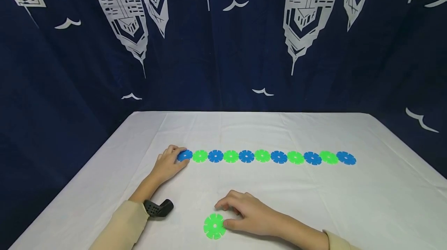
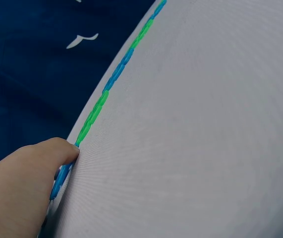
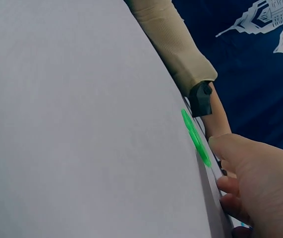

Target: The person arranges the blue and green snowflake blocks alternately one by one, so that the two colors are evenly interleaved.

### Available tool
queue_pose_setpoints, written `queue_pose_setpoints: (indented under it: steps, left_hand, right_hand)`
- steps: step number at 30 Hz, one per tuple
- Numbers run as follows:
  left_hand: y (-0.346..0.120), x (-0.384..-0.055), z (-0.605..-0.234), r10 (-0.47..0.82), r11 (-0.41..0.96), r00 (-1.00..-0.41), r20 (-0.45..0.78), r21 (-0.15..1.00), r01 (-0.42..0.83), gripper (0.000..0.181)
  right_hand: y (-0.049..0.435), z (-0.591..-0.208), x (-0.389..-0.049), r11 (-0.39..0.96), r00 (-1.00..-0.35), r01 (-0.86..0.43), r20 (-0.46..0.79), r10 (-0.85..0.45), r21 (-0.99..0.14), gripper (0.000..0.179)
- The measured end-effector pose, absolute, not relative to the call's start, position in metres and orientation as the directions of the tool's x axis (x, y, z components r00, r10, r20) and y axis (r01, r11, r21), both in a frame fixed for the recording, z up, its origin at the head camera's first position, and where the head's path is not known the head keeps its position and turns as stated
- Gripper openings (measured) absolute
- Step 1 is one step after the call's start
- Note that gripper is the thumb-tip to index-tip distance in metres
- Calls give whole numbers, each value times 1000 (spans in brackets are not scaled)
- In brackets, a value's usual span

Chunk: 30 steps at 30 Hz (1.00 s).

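A row of notched plastic discs, blue and green by turns, lies flat across the white table. At the row's left end my left hand (image 1: pixel 168 164) holds a blue disc (image 1: pixel 185 155) between thumb and fingertips, edge to edge with a green disc (image 1: pixel 200 156). In the left wrist view the thumb (image 2: pixel 64 151) presses at the blue disc's near side. Close to me lies a single green disc (image 1: pixel 214 226). My right hand (image 1: pixel 253 213) is beside it, thumb at its right edge, fingers loosely bent and not around it.
To the right the row runs on to a last blue disc (image 1: pixel 346 158). A white cloth (image 1: pixel 377 203) covers the table, and a dark blue curtain (image 1: pixel 216 63) with white prints hangs behind. A black band device (image 1: pixel 158 208) sits on the left wrist.
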<state>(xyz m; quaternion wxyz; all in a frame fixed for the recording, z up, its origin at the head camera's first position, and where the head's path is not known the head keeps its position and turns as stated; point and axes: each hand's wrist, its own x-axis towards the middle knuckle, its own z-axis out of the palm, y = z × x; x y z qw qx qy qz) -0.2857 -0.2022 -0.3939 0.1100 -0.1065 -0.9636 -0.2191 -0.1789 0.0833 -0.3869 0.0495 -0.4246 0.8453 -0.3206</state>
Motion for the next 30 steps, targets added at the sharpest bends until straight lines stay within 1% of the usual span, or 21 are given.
queue_pose_setpoints:
  steps: [4, 8, 14, 19, 24, 30]
  left_hand:
    - [-202, -286, -394, 151, 884, -955, 255, 399, 246, 52]
    - [-202, -287, -394, 145, 885, -956, 256, 398, 241, 52]
    - [-202, -288, -396, 151, 883, -954, 258, 399, 248, 52]
    - [-202, -287, -397, 144, 883, -957, 251, 405, 239, 52]
    - [-202, -287, -396, 147, 885, -956, 253, 397, 241, 52]
    - [-202, -287, -395, 148, 882, -957, 250, 404, 242, 52]
  right_hand:
    - [77, -387, -176, 502, -652, -700, 167, -740, -509, 37]
    - [73, -388, -174, 530, -647, -722, 162, -745, -444, 45]
    - [71, -388, -173, 534, -642, -728, 154, -751, -431, 43]
    - [70, -387, -172, 532, -631, -740, 150, -761, -411, 45]
    - [70, -386, -172, 539, -631, -740, 137, -764, -403, 43]
    - [70, -385, -170, 543, -642, -721, 120, -757, -431, 42]
